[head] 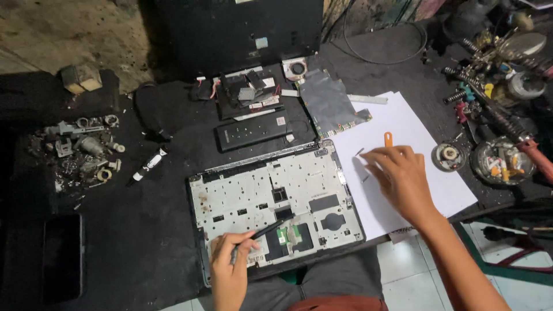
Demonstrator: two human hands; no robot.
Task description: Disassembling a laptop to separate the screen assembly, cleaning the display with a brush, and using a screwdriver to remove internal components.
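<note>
The left hand [230, 268] has its fingers closed around a thin black screwdriver [262, 233], whose tip rests on the opened laptop base [276, 201] at the front of the counter [144, 230]. The right hand [400, 175] hovers over the white paper sheet [415, 132], its fingers loosely bent near some small screws [360, 152]; I cannot tell whether they pinch one. It seems best to keep the tool upright and the screws grouped on the sheet.

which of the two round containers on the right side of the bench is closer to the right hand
The smaller round tin, at the edge of the white paper, is nearer the right hand. The larger clear bowl of small parts lies further right, past the tin.
</note>
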